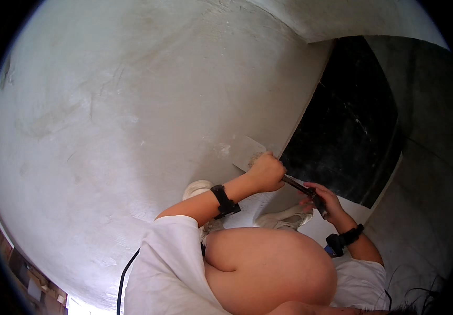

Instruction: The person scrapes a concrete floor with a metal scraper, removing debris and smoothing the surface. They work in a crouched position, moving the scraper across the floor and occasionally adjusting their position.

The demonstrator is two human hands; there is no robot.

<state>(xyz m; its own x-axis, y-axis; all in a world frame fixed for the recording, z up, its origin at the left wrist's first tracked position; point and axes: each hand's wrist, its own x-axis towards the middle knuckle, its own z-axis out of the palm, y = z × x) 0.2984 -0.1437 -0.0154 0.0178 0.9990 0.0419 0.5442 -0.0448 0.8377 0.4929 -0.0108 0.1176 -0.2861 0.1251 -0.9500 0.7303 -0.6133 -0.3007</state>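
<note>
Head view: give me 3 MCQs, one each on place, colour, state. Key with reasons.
1. Where does the trowel blade lie?
A. flat against the white wall
B. on the floor
C. across the knee

2. What colour are the wrist bands?
A. black
B. red
C. yellow

3. How is the tool's dark handle held?
A. by both hands
B. by the left hand only
C. by neither hand

Key: 1 A, the blade rests on the plaster beside the dark opening. 2 A, both bands look black. 3 A, the left hand grips near the blade and the right hand holds the handle's end.
</note>
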